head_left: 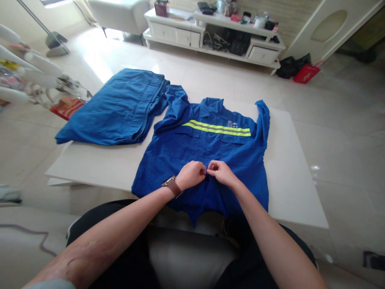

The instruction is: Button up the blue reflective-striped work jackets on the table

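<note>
From my remote seat, I have the left hand (193,173) and right hand (220,170) nearly meeting, each with thumb and fingers pinched together on the front opening of the blue jacket (180,150). A brown-strapped watch (172,184) sits on my left wrist. The jacket lies spread beneath both hands on the white table (288,160), its collar (212,106) toward twelve o'clock, with a yellow-and-grey stripe (217,129) across the chest. At ten o'clock I see the folded blue cloth (114,106), touching the jacket's sleeve. Beyond the table, the white cabinet (174,34) stands at twelve, and the red bag (306,74) between one and two.
</note>
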Motion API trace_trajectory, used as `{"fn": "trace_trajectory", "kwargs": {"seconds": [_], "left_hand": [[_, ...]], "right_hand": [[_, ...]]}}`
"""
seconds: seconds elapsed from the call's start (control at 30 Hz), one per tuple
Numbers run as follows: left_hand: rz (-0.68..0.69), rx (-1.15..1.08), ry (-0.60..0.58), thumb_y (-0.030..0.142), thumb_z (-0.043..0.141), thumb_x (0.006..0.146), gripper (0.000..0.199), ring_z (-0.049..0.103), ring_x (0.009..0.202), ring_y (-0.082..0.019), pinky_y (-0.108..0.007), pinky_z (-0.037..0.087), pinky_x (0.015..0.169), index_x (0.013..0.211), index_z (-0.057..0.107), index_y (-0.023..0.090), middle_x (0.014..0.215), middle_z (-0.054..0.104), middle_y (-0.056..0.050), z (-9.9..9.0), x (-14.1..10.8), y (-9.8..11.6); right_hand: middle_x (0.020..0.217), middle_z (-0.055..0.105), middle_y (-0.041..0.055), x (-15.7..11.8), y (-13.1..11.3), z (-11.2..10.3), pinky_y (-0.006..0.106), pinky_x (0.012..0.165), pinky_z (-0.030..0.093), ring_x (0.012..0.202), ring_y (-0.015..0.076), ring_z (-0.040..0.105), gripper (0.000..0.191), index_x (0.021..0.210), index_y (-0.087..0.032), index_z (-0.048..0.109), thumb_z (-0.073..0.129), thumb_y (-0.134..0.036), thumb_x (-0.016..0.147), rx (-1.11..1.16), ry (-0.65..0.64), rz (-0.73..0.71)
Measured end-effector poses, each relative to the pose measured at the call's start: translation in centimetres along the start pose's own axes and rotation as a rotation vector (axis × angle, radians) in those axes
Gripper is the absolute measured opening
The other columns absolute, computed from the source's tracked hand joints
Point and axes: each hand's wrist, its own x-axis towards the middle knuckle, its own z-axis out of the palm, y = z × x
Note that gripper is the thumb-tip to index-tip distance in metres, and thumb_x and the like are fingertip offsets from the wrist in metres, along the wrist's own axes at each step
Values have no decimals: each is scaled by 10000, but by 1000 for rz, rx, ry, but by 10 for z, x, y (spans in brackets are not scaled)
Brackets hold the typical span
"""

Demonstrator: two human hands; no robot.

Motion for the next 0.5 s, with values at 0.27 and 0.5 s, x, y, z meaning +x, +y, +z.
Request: {"fn": "trace_trajectory", "kwargs": {"seconds": [0.27,0.5], "left_hand": [[33,111,-94,118,607,756,186,685,822,-209,-272,458,719,767,749,239,833,754,-42,-2,-8,6],[-111,113,-203,285,638,831,154,694,825,-214,-284,507,751,885,778,249,861,749,-45,-13,-10,-3]], "right_hand": [[620,584,-63,0,-5,-11,250,578,400,588,140,542,222,887,-221,553,642,-257,686,-40,173,31],[692,672,-32,-15,-20,-6,246,616,477,653,152,636,245,981,-209,615,685,-252,751,-16,-278,37]]}}
